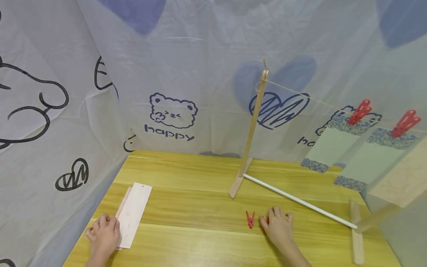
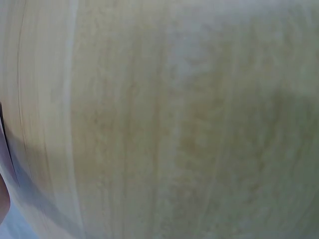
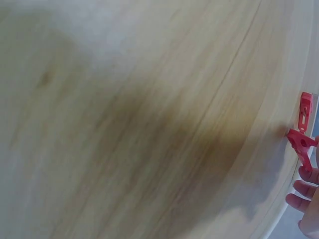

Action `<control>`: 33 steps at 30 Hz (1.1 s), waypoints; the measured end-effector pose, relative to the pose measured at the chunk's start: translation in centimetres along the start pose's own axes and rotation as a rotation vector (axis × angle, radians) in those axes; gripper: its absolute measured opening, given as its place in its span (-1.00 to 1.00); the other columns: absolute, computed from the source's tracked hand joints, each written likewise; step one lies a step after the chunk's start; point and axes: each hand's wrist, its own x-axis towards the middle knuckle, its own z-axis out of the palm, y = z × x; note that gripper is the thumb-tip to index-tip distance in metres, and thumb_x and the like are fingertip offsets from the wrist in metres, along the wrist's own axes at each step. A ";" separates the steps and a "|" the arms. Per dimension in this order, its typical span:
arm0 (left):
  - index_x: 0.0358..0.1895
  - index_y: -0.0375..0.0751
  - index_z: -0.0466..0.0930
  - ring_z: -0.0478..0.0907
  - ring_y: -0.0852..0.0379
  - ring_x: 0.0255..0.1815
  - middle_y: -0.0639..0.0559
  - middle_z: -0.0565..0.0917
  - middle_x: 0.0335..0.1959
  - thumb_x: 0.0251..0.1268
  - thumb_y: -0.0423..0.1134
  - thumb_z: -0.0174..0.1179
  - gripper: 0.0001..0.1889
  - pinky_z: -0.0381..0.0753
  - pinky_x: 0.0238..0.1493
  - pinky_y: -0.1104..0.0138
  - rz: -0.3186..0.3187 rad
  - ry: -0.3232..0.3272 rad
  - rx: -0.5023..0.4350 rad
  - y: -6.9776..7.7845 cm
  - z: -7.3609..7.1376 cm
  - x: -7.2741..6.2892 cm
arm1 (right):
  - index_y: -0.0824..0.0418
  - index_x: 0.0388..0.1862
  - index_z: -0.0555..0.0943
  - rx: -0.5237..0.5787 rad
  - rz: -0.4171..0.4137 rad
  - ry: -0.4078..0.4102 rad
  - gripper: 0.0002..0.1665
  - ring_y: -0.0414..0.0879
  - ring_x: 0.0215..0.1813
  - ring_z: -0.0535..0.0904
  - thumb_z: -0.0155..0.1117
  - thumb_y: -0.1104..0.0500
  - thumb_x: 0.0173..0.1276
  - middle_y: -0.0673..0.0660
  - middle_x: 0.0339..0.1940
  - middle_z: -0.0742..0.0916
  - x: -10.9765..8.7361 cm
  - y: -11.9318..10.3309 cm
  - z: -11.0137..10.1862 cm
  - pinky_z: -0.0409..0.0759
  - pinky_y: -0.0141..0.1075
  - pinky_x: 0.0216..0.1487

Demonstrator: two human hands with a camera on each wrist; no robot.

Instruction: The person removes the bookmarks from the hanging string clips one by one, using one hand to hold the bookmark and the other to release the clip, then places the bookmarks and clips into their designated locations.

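Note:
Two thin pale cards lie overlapped at the table's left, the upper white card showing a small hole near its top. My left hand rests at their left edge with its fingers bent; whether it pinches a card is hidden. In the left wrist view only a fingertip and a card edge show. My right hand pinches a red clothespin low over the table, mostly covered in the head view. Just left of that hand lies a second red clothespin, legs pointing away.
A wooden post and a white rod form a drying-line stand on the right. From its string, red clothespins hold up pale green cards with blue patterned bands. A printed cloth surrounds the wooden table.

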 end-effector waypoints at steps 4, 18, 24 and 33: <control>-0.29 -0.31 0.40 0.05 -0.35 -0.03 -0.27 0.21 -0.17 0.40 -0.28 -0.22 -0.78 -0.19 -0.07 -0.23 -0.008 0.001 0.006 -0.1 0.1 -0.1 | 0.32 -0.17 0.54 -0.003 0.018 -0.004 -0.49 0.11 -0.04 0.41 0.09 -0.13 0.27 0.20 -0.11 0.52 0.0 0.0 0.5 0.11 0.12 0.05; -0.22 -0.29 0.40 0.03 -0.35 0.00 -0.30 0.20 -0.11 0.42 -0.22 -0.25 -0.75 -0.17 -0.09 -0.23 -0.019 -0.074 0.049 -0.5 0.1 0.0 | 0.35 -0.13 0.52 -0.014 0.064 -0.019 -0.44 0.13 0.05 0.35 0.05 -0.16 0.30 0.23 -0.05 0.49 0.1 -0.1 1.6 0.12 0.13 0.08; -0.19 -0.29 0.41 0.02 -0.35 0.02 -0.30 0.22 -0.09 0.43 -0.23 -0.28 -0.73 -0.17 -0.09 -0.24 -0.024 -0.110 0.056 -0.6 0.1 -0.1 | 0.38 -0.10 0.52 -0.007 0.084 -0.039 -0.39 0.14 0.11 0.31 0.02 -0.18 0.30 0.25 -0.02 0.48 0.0 -0.4 1.9 0.11 0.14 0.10; -0.15 -0.30 0.41 0.03 -0.35 0.03 -0.31 0.21 -0.08 0.44 -0.20 -0.31 -0.69 -0.17 -0.07 -0.25 -0.013 -0.123 0.077 -0.7 0.2 0.1 | 0.37 -0.20 0.54 0.001 0.094 0.000 -0.41 0.15 0.09 0.31 0.04 -0.18 0.29 0.25 -0.06 0.49 0.2 -0.6 2.4 0.12 0.14 0.10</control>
